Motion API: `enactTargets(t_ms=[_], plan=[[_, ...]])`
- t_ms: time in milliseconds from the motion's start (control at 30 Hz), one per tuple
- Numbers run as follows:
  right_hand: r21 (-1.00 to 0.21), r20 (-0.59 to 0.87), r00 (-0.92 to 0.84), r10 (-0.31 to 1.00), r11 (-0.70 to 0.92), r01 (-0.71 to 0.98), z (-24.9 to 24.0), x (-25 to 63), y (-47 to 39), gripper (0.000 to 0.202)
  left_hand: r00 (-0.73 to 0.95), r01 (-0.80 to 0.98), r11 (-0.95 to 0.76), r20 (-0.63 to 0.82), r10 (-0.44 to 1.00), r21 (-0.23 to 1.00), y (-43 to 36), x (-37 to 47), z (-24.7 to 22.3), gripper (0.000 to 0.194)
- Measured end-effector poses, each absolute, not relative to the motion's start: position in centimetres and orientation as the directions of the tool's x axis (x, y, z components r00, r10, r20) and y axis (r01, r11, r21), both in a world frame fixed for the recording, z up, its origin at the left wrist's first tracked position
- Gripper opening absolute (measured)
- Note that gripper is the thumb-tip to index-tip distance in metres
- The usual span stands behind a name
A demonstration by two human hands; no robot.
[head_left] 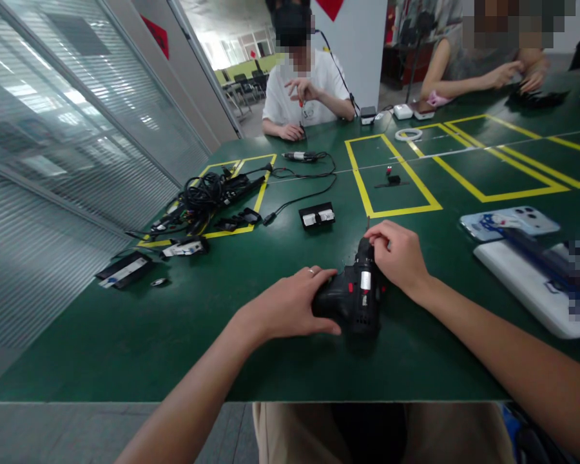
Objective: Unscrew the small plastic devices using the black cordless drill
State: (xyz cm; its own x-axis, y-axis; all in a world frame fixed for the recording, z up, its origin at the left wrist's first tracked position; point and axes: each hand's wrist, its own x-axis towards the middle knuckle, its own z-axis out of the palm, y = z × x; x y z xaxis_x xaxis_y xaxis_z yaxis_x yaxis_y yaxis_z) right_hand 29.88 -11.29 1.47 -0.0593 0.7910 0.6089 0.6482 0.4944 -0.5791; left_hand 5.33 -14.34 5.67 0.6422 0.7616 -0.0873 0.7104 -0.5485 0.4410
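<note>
A black cordless drill [366, 299] lies on its side on the green table [183, 354], its chuck and thin bit pointing away from me. My left hand [297, 303] is wrapped round the drill's grip from the left, thumb and fingers on either side of it. At the chuck, my right hand [396, 254] has its fingers bent together near the base of the bit; what they pinch, if anything, is hidden. Beyond the drill sits a small black box with white labels [318, 218].
Tangled black cables [205, 200] and black parts lie at the left. A phone [510, 222] and a white case [522, 283] are on the right. Yellow tape rectangles [403, 211] mark the table. Two people [328, 80] sit across, their hands over the far edge.
</note>
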Motion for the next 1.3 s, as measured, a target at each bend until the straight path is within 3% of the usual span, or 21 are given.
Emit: enactTargets(t_ms=[67, 133, 233, 333, 433, 467, 533, 633, 700, 800, 867, 933, 1000, 1133, 1300], plan=[[-0.619, 0.561, -0.003, 0.828, 0.422, 0.663, 1.1, 30.3, -10.6, 0.025, 0.606, 0.772, -0.562, -0.076, 0.792, 0.298, -15.7, 6.2, 4.2, 0.076], [-0.7, 0.478, 0.084, 0.874, 0.322, 0.638, 0.6, 30.9, -9.8, 0.023, 0.589, 0.798, -0.566, -0.068, 0.805, 0.205, -15.9, 6.5, 3.0, 0.057], [-0.805, 0.375, 0.211, 0.903, 0.205, 0.556, -0.6, 31.9, -8.5, 0.023, 0.58, 0.804, -0.565, -0.035, 0.814, 0.183, -15.8, 6.3, 2.5, 0.044], [-0.858, 0.333, 0.208, 0.92, 0.205, 0.472, -1.4, 31.8, -7.8, 0.028, 0.499, 0.815, -0.501, 0.088, 0.862, 0.293, -15.7, 6.4, 2.9, 0.046], [-0.889, 0.337, 0.089, 0.937, 0.286, 0.357, -0.8, 30.2, -8.4, 0.045, 0.348, 0.732, -0.406, 0.213, 0.913, 0.547, -15.1, 7.9, 3.3, 0.046], [-0.899, 0.353, 0.034, 0.935, 0.329, 0.29, -0.4, 29.6, -8.8, 0.053, 0.296, 0.681, -0.378, 0.237, 0.925, 0.627, -14.7, 8.8, 3.4, 0.044], [-0.917, 0.397, -0.162, 0.904, 0.399, -0.021, 0.5, 28.7, -9.7, 0.066, 0.211, 0.596, -0.346, 0.275, 0.938, 0.725, -13.7, 10.8, 3.4, 0.043], [-0.936, 0.336, -0.306, 0.891, 0.281, -0.211, 1.3, 28.4, -10.7, 0.043, 0.188, 0.542, -0.386, 0.34, 0.921, 0.746, -12.5, 13.5, 3.1, 0.047], [-0.946, 0.282, -0.21, 0.936, 0.234, -0.226, 1.4, 28.7, -10.9, 0.026, 0.285, 0.532, -0.464, 0.366, 0.886, 0.708, -12.2, 14.5, 3.1, 0.05], [-0.944, 0.188, 0.04, 0.981, 0.192, -0.269, 1.7, 29.4, -10.6, 0.022, 0.48, 0.537, -0.591, 0.358, 0.801, 0.602, -11.4, 13.9, 3.3, 0.048], [-0.936, 0.101, 0.118, 0.988, 0.135, -0.325, 2.1, 30.0, -10.3, 0.02, 0.443, 0.59, -0.6, 0.405, 0.8, 0.54, -9.7, 12.3, 3.1, 0.047], [-0.932, 0.061, 0.119, 0.991, 0.099, -0.35, 2.6, 30.6, -10.2, 0.017, 0.221, 0.69, -0.501, 0.507, 0.833, 0.522, -6.8, 10.1, 2.4, 0.042], [-0.935, 0.056, 0.088, 0.995, 0.083, -0.345, 3.1, 31.1, -10.1, 0.015, 0.081, 0.75, -0.396, 0.521, 0.85, 0.53, -3.3, 7.9, 1.0, 0.046], [-0.947, -0.027, -0.026, 0.999, -0.034, -0.318, 3.8, 31.6, -10.6, 0.007, 0.227, 0.666, -0.439, 0.397, 0.889, 0.603, 1.9, 5.5, -1.7, 0.052], [-0.966, -0.052, -0.138, 0.989, -0.084, -0.244, 5.0, 30.8, -12.0, 0.008, 0.3, 0.536, -0.505, 0.407, 0.863, 0.676, 4.2, 5.9, -2.5, 0.038]])
